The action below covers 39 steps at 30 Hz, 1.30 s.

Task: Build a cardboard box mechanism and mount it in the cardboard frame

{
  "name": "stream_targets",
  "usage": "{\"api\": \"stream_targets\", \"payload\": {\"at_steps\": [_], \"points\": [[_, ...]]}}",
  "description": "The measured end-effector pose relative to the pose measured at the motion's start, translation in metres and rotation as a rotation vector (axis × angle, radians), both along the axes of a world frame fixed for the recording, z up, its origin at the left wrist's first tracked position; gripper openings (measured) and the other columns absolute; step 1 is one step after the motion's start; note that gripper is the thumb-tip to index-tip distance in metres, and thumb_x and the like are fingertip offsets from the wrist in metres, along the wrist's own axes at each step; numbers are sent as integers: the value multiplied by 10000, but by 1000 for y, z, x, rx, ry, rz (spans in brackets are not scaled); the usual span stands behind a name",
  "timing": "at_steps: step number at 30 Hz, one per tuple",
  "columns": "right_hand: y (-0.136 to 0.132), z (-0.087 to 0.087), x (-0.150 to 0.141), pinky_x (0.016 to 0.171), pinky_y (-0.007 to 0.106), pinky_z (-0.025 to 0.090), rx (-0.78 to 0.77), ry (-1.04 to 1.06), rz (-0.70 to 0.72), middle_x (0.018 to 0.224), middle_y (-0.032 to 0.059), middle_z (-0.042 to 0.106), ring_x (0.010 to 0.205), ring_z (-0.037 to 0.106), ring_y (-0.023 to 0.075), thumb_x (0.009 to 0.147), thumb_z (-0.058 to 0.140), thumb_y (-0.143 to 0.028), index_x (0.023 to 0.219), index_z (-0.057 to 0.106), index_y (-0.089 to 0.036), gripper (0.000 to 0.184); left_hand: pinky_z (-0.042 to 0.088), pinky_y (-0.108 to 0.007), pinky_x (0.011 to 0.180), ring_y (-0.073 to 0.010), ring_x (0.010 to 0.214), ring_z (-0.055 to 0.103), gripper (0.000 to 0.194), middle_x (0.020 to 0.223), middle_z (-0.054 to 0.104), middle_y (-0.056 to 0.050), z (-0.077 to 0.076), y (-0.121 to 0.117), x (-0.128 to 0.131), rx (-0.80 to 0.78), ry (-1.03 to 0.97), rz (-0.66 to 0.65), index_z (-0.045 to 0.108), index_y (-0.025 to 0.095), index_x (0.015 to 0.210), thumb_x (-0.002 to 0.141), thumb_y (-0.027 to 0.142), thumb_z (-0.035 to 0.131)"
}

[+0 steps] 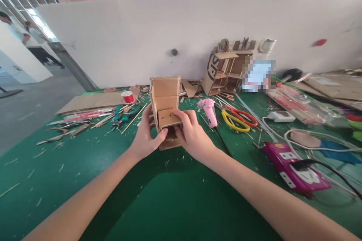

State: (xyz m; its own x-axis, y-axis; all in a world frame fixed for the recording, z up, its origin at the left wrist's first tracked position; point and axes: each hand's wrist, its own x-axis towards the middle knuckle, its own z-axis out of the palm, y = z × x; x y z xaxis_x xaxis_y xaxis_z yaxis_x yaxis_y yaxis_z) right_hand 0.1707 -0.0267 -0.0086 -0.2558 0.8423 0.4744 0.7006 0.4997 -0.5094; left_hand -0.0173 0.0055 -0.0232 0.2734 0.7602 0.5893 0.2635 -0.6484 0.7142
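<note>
A small cardboard model (165,99), shaped like a tall open box with a shelf inside, stands upright on the green table (175,196). My left hand (145,135) grips its left side, thumb curled under the lower front. My right hand (192,131) holds the right side, fingers pressing the front cardboard panel and thumb tucked into the opening below it. Both hands are closed on the model.
A pink glue gun (209,111) and yellow and red scissors (239,118) lie right of the model. A purple power strip (294,167) with cables sits at right. Pliers (121,115), sticks, red thread spool (128,96) and flat cardboard lie left. Another cardboard structure (223,71) stands by the wall.
</note>
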Motion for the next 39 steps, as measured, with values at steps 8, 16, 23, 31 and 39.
{"api": "stream_targets", "payload": {"at_steps": [8, 16, 23, 31, 39], "points": [[-2, 0, 2, 878, 401, 575, 14, 22, -16, 1291, 135, 447, 1128, 607, 249, 970, 407, -206, 1364, 406, -206, 395, 601, -393, 851, -301, 1191, 587, 814, 1392, 464, -150, -4, 1, -1, 2, -24, 16, 233, 283, 1474, 812, 364, 699], [0, -1, 1, 841, 388, 585, 3, 55, -2, 1281, 121, 458, 944, 645, 193, 975, 426, -228, 1373, 408, -230, 398, 585, -437, 918, -305, 1214, 580, 757, 1410, 464, -149, -3, -1, 2, -13, -35, 17, 268, 271, 1458, 827, 376, 672], [-1, 0, 2, 888, 396, 575, -2, 84, 10, 1297, 114, 467, 978, 642, 197, 975, 448, -235, 1372, 412, -227, 399, 574, -427, 944, -300, 1241, 568, 725, 1438, 441, -156, -2, -1, 3, 4, -34, 26, 265, 258, 1452, 847, 369, 649], [-2, -1, 1, 898, 398, 580, -12, 64, 4, 1320, 116, 471, 1117, 617, 235, 984, 438, -265, 1383, 405, -230, 402, 577, -422, 938, -298, 1241, 568, 745, 1448, 432, -158, -2, -1, 1, 11, -32, 23, 249, 265, 1455, 838, 355, 656], [-1, -4, 2, 930, 460, 568, 11, 101, 39, 1309, 135, 486, 1160, 605, 271, 971, 455, -241, 1374, 401, -218, 407, 588, -419, 925, -297, 1260, 554, 758, 1461, 409, -148, -7, 1, 0, 73, -36, 1, 232, 289, 1470, 849, 338, 664]]}}
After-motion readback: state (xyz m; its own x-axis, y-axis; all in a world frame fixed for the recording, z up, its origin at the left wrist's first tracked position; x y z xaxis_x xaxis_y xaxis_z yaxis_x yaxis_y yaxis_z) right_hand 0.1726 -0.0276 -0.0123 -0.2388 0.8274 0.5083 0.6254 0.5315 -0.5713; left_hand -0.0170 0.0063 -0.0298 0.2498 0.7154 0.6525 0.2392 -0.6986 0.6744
